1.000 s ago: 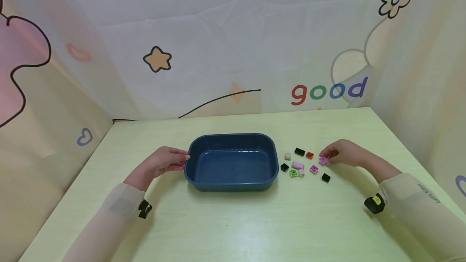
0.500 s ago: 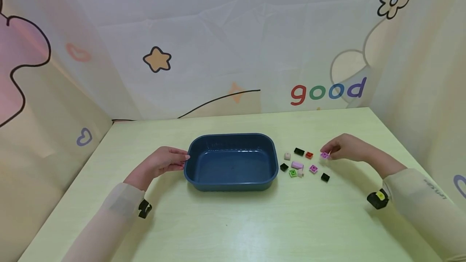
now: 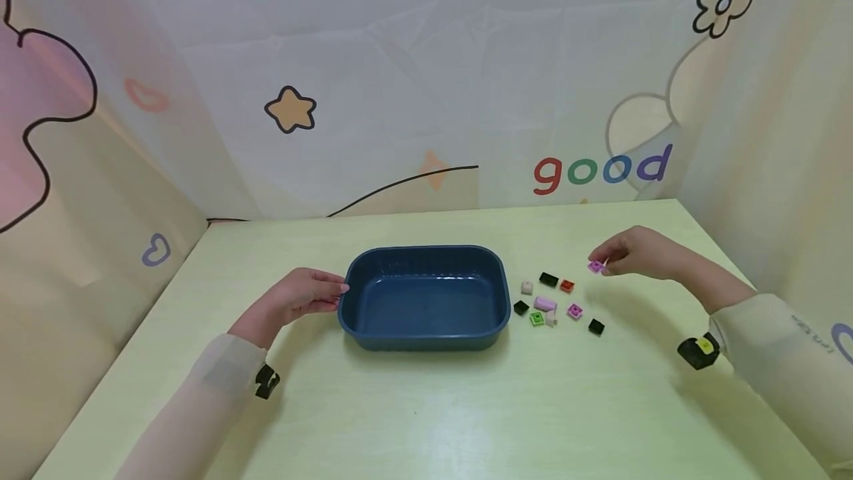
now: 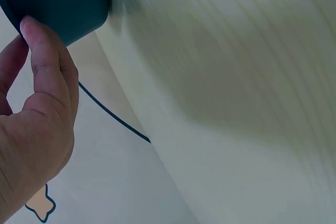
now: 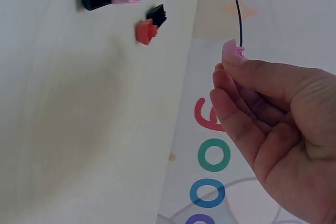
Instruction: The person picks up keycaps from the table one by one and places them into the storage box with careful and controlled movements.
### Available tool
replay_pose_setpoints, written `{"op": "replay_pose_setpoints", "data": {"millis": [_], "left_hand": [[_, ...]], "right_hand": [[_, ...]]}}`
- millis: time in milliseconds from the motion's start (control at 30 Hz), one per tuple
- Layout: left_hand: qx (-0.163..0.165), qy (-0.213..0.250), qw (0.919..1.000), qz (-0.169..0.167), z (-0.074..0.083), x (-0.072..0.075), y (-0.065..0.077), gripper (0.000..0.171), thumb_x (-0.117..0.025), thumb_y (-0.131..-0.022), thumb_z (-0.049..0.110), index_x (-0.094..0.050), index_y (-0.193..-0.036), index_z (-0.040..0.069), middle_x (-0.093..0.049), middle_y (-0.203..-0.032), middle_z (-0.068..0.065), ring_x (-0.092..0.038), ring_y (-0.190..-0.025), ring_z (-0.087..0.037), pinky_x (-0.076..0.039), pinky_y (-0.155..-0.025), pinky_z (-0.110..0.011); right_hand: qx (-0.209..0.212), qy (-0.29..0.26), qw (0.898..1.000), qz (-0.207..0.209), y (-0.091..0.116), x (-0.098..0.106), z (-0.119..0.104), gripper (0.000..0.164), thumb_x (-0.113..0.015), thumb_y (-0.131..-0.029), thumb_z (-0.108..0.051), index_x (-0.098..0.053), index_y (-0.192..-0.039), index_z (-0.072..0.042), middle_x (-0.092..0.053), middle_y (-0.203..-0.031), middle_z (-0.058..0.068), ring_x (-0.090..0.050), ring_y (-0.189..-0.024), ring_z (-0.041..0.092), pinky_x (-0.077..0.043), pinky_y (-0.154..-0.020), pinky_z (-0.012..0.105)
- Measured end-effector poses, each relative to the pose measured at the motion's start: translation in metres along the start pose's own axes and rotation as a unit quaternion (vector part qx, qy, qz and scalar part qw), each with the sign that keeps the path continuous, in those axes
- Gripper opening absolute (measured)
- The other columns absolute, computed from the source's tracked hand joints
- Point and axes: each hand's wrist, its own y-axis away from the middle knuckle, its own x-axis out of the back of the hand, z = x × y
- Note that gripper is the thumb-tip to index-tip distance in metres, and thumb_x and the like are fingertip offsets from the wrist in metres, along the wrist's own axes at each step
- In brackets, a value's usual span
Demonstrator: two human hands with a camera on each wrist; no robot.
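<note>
My left hand (image 3: 300, 295) pinches the left end of a dark blue plastic basin (image 3: 426, 337), thumb and fingers at its rim. The basin stands on the table with nothing inside. Off to its right, my right hand (image 3: 638, 252) is raised above the table and pinches a pink keycap (image 3: 596, 267) between thumb and fingertips; the right wrist view shows the stem on this keycap's (image 5: 229, 53) underside. Below that hand lie loose keycaps, among them a red one (image 3: 566, 286), another pink one (image 3: 574, 311), a green one (image 3: 537, 319) and a black one (image 3: 596, 327).
A wider lilac keycap (image 3: 545, 304), a longer black keycap (image 3: 549, 279) and pale ones lie close to the basin's right side. The pale wooden table (image 3: 413, 421) ends at a printed cloth backdrop (image 3: 400, 95), with cloth on both sides too.
My right hand has lifted the pink keycap off the table and carried it up and slightly away from the other keycaps. The left hand and the basin have stayed in place.
</note>
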Motion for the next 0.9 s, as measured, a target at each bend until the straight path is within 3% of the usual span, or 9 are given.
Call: {"op": "replay_pose_setpoints", "data": {"millis": [433,667,800,900], "left_hand": [[-0.006,0.003,1.0000,-0.006,0.000,0.000,0.002,0.047,-0.062,-0.102,0.011,-0.050,-0.139,-0.015,-0.069,-0.080,0.006,-0.065,-0.071,-0.005,-0.060,-0.071,-0.017],[-0.008,0.005,0.9999,-0.009,-0.001,0.000,0.001,0.046,-0.061,-0.102,0.009,-0.050,-0.139,-0.016,-0.068,-0.080,0.006,-0.064,-0.071,-0.004,-0.060,-0.071,-0.017],[-0.008,0.004,0.9999,-0.007,-0.002,0.001,0.000,0.046,-0.061,-0.102,0.010,-0.051,-0.139,-0.016,-0.068,-0.081,0.006,-0.064,-0.071,-0.005,-0.060,-0.071,-0.017],[-0.008,0.006,0.9999,-0.006,-0.002,0.001,0.001,0.046,-0.062,-0.102,0.011,-0.052,-0.138,-0.015,-0.068,-0.080,0.006,-0.064,-0.071,-0.005,-0.060,-0.071,-0.017]], "right_hand": [[0.007,0.019,0.999,0.026,0.002,0.022,-0.014,0.029,-0.068,-0.095,-0.005,-0.069,-0.122,0.008,-0.076,-0.109,0.020,-0.071,-0.095,0.023,-0.063,-0.083,0.036],[0.008,0.025,0.999,0.041,0.001,0.032,-0.019,0.029,-0.069,-0.095,-0.008,-0.071,-0.121,0.005,-0.077,-0.108,0.017,-0.071,-0.095,0.022,-0.059,-0.078,0.024],[0.009,0.020,0.999,0.042,0.001,0.035,-0.022,0.029,-0.069,-0.096,-0.009,-0.071,-0.122,0.004,-0.077,-0.108,0.015,-0.072,-0.096,0.023,-0.063,-0.083,0.034],[0.006,0.017,0.999,0.043,0.001,0.036,-0.024,0.029,-0.069,-0.096,-0.009,-0.071,-0.122,0.003,-0.077,-0.107,0.015,-0.072,-0.096,0.023,-0.063,-0.083,0.035]]}}
